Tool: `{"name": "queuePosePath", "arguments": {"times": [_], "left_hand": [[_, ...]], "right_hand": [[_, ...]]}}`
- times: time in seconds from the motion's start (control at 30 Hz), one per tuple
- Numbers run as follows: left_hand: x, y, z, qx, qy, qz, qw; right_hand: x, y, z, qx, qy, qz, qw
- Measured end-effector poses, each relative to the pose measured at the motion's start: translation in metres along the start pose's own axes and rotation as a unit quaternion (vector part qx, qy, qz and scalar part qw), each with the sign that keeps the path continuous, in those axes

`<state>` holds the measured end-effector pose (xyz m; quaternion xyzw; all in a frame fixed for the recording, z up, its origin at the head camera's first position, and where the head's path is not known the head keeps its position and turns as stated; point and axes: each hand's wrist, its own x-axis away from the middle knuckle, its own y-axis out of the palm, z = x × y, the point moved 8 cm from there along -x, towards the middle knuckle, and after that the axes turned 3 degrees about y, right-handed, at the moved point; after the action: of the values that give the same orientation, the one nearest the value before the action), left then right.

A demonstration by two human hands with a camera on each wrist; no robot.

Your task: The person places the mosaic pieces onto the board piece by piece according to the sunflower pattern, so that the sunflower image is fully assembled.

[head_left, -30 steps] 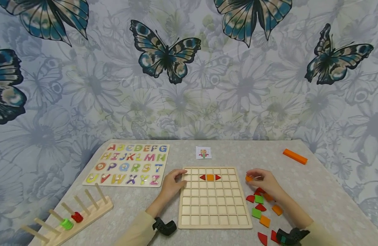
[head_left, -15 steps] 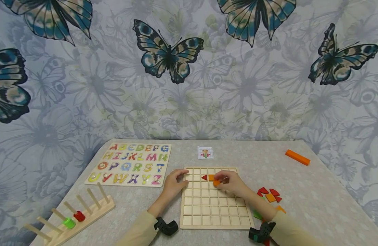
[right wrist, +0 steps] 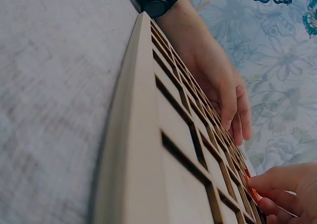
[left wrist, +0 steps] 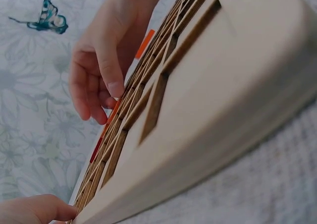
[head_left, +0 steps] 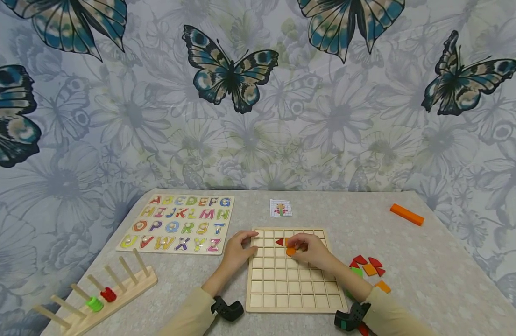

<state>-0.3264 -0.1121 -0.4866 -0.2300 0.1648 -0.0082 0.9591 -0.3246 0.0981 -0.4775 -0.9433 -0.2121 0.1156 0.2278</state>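
My right hand [head_left: 311,250] is over the upper middle of the wooden grid board [head_left: 295,300], thumb and fingers pinching a small orange rounded piece [head_left: 290,251]. That piece is at the row just below an orange square [head_left: 286,242], which the fingers partly cover. To the left of the square lies a red triangle [head_left: 279,242] in its cell; the triangle on the other side is hidden by the hand. My left hand [head_left: 236,249] rests at the board's left edge, fingertips and thumb touching the rim. In the right wrist view, the left hand [right wrist: 218,80] leans over that edge.
Loose red, green and orange pieces [head_left: 369,269] lie right of the board, partly under the right forearm. A pattern card [head_left: 280,208] lies behind the board. An alphabet board [head_left: 178,225] and peg stand [head_left: 131,284] are at the left, an orange bar [head_left: 406,214] at back right.
The right hand has carried the orange piece from beside the loose pieces left onto the board, then slightly further left. The left hand stays at the board's edge.
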Motion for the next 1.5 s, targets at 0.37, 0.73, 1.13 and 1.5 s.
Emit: {"name": "queuePosePath", "arguments": {"times": [0.37,0.73,1.13,1.5], "left_hand": [[0.0,-0.001,0.001,-0.004,0.004,0.002,1.0],[0.001,0.001,-0.001,-0.008,0.003,0.003,1.0],[0.001,-0.001,0.0,-0.011,0.003,0.009,0.9999],[0.003,-0.001,0.0,-0.008,-0.012,0.005,0.9999]], "right_hand": [[0.01,-0.022,-0.004,0.019,-0.025,0.008,0.999],[0.047,-0.073,0.009,0.036,0.011,0.052,0.998],[0.108,-0.126,0.047,0.065,0.125,0.095,0.985],[0.134,-0.138,0.064,0.116,0.16,0.071,0.978]]}}
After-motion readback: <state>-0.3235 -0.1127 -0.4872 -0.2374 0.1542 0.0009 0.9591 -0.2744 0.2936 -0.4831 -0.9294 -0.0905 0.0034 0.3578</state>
